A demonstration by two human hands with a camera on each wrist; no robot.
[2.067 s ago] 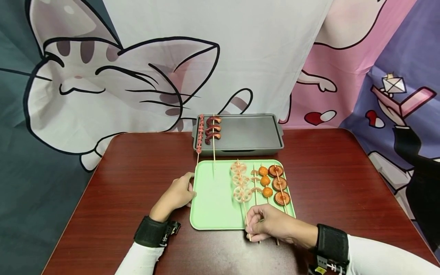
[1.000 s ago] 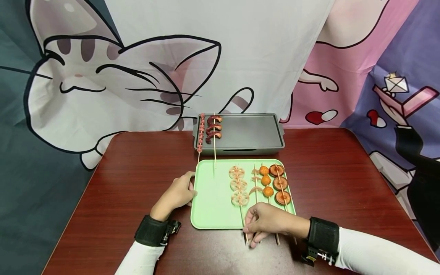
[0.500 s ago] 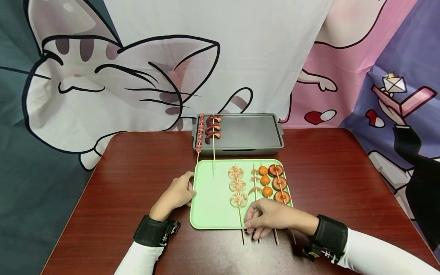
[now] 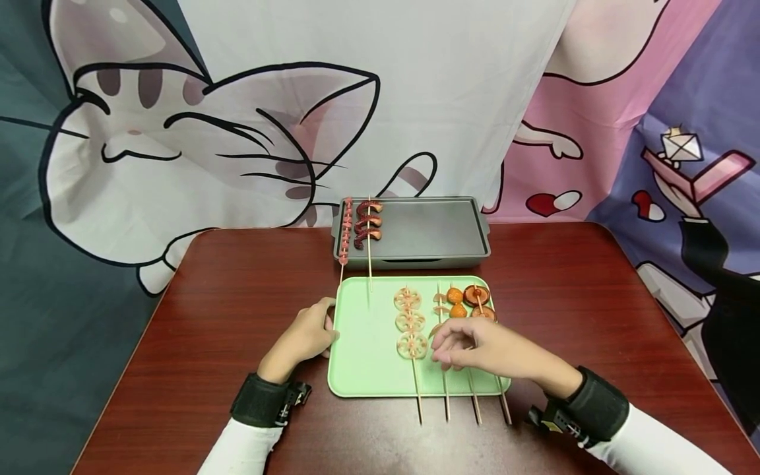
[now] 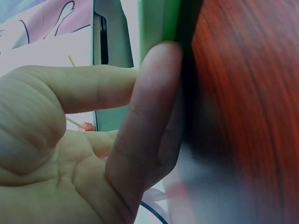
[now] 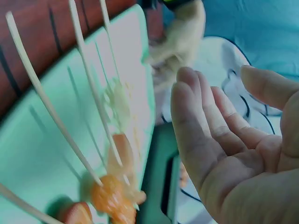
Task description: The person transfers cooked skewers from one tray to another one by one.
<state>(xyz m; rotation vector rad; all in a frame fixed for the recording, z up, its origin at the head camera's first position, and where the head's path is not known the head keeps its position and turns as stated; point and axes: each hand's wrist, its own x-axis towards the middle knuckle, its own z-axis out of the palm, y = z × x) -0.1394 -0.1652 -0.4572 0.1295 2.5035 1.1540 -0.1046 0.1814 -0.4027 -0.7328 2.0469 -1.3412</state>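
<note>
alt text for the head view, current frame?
Over a green tray on a dark red table, the right hand hovers open above four food skewers, holding none, nearest the lotus root skewer. The left hand holds the tray's left edge. Behind the tray, a grey griddle pan holds two more skewers at its left side.

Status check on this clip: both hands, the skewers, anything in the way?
Left hand holds green tray by its left edge. Right hand open, empty, above the skewers. Lotus root skewer lies on the tray, apart from the hand. Nothing blocking.
</note>
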